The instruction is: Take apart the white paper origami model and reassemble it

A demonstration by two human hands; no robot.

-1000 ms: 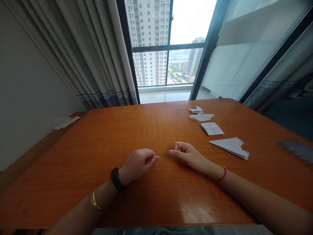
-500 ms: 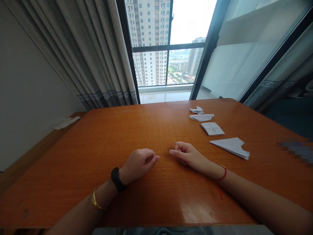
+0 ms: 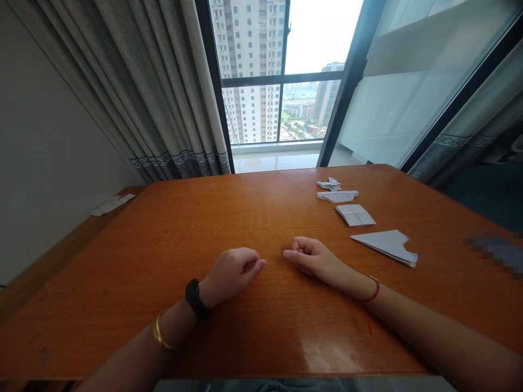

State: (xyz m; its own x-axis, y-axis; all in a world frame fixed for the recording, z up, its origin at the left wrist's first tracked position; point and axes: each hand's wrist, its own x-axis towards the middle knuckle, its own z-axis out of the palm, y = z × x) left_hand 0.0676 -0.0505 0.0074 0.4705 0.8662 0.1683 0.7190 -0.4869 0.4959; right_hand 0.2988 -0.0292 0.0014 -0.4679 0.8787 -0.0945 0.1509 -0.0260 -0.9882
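My left hand rests on the wooden table, its fingers curled into a loose fist with nothing visible in it. Across a small gap lies my right hand, also closed, thumb over the curled fingers, nothing showing inside. Nearest to the right hand is a pointed piece of folded white paper. Beyond it a folded paper square lies flat. Farther back are a long, narrow folded paper and a small, many-layered folded paper. Neither hand touches any paper.
A blurred, pixelated grey object is at the table's right edge. At far left, a flat pale paper lies on a ledge. A grey curtain and a tall window stand behind the table.
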